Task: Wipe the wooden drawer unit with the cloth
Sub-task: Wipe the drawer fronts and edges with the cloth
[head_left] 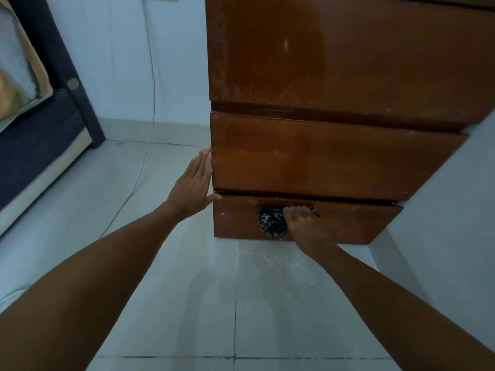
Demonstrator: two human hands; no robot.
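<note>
On the pale tiled floor [166,263] the wooden drawer unit [334,156] stands; the left hand [194,183], flat and empty, apparently steadies its side while the right hand [302,223] presses a bunched cloth [272,223] to the bottom drawer [348,223], lower centre.

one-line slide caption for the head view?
Right hand presses a bunched cloth on the drawer unit's bottom drawer; left hand lies flat against its left edge.

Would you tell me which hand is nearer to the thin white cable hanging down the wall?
The left hand, pressed flat against the drawer unit's left edge, with the cable just to its left. The right hand is farther away, holding the cloth on the bottom drawer.
</note>
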